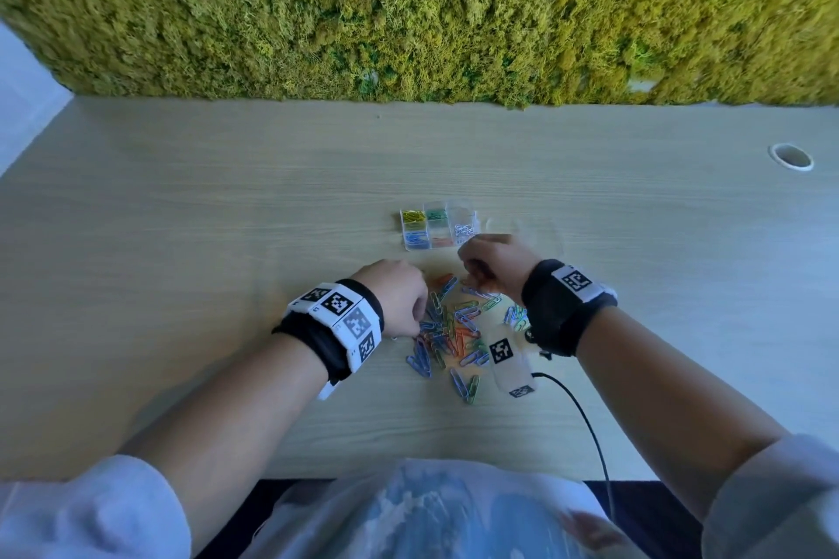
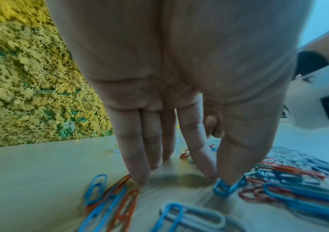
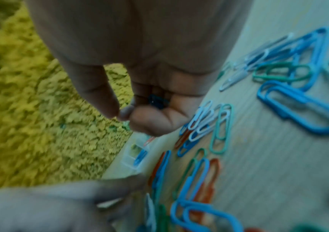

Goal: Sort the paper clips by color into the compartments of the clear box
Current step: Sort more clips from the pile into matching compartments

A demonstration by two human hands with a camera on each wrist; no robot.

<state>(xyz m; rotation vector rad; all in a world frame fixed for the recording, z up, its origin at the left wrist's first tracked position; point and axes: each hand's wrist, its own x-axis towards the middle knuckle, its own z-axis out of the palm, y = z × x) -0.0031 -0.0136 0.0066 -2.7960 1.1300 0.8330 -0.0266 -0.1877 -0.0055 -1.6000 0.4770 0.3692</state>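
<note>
This looks like an office. A long desk [image 1: 190,204] with a pale wood-grain laminate top runs against a decorative wall panel of preserved yellow-green moss [image 1: 408,5], the kind fitted in modern workplaces. A round cable grommet [image 1: 792,157] is cut into the desk's far right part, and stationery lies on it: coloured paper clips [image 1: 454,327] and a small clear box [image 1: 438,228].

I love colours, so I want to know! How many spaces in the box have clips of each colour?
Yellow clips: 1
Green clips: 1
Blue clips: 1
Orange clips: 1
White clips: 1
Total: 5 spaces of the box with clips in them
</note>
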